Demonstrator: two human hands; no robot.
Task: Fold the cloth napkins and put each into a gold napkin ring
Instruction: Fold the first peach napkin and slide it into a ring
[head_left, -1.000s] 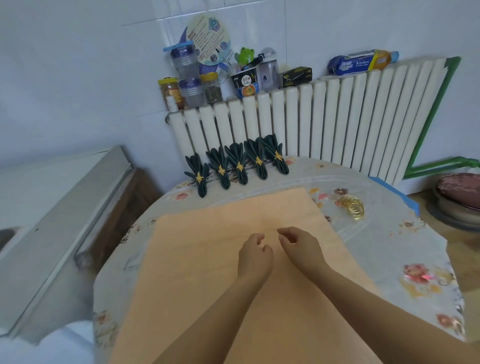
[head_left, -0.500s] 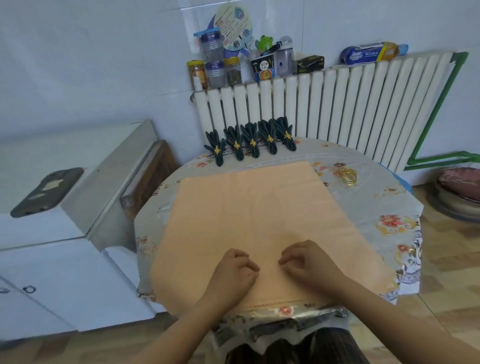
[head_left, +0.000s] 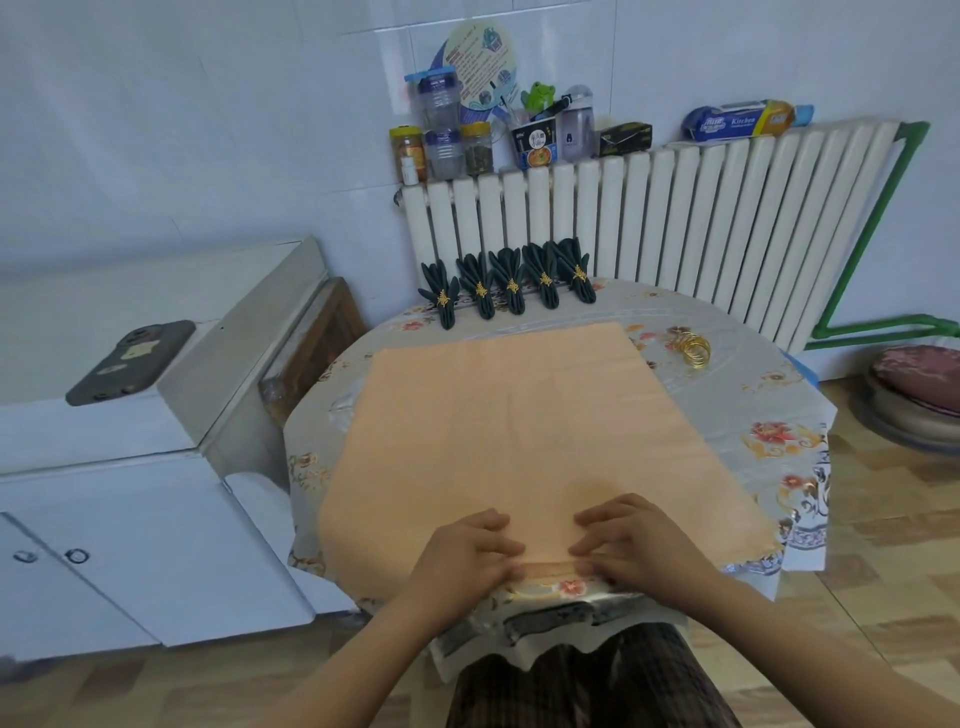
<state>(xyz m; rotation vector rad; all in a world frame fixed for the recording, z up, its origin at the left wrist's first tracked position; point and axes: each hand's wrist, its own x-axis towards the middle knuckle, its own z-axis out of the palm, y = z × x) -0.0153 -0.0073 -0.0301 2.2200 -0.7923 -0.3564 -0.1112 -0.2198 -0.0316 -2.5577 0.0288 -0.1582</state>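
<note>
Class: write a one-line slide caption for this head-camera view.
Both hands pinch the near edge of a spread peach cloth napkin; five ringed dark green napkins wait behind.

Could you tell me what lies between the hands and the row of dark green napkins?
In the head view, only the flat orange cloth, then a strip of flowered tablecloth, lies between the hands and green napkins.

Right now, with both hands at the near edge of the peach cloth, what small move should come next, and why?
Probably lift that near edge and fold it away toward the far side. The peach napkin lies flat and unfolded, the left hand and right hand pinch its near hem, and the spare gold rings wait untouched beside it.
</note>
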